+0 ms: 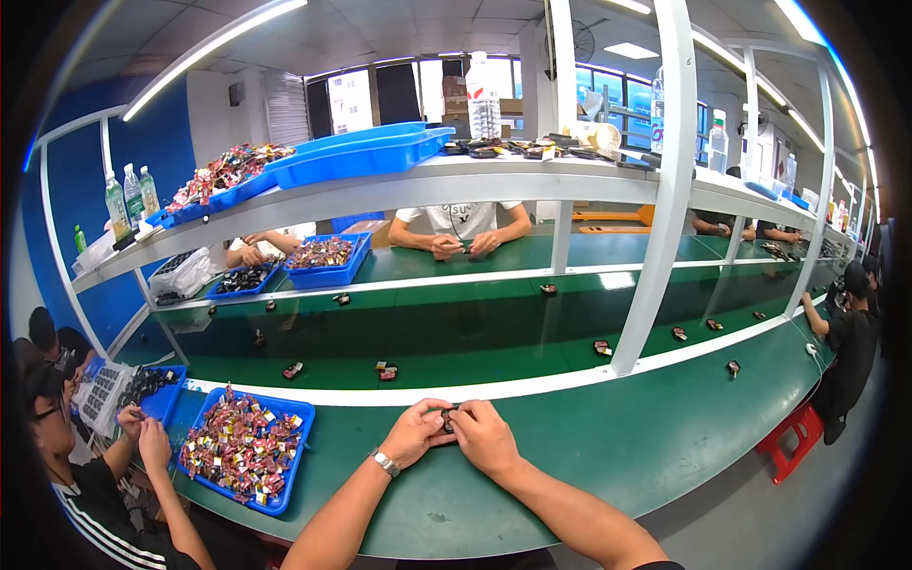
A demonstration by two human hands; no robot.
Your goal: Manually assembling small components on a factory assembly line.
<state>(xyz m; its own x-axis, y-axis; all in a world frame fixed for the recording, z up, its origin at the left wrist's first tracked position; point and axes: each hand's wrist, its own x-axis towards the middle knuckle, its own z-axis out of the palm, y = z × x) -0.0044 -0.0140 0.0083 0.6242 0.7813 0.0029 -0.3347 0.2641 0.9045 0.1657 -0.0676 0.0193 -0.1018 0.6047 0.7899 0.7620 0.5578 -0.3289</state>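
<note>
Both my hands meet just above the green worktop (560,442), near its far white edge. Between the fingertips is a small dark part (448,418), mostly covered, so its exact kind cannot be made out. My left hand (414,437), with a metal watch at the wrist, is closed on its left side. From the right, my right hand (486,441) pinches the same part. Left of my forearms lies a blue tray (302,410) heaped with small red, yellow and white pieces (237,446) that look like little circuit boards.
Beyond the white edge, a green conveyor belt (456,347) carries scattered small dark-and-red parts (386,370). A white post (654,209) and overhead shelf (380,195) stand ahead. At left, a co-worker's hands (147,432) work beside another blue tray (169,399). Another person (456,228) sits opposite.
</note>
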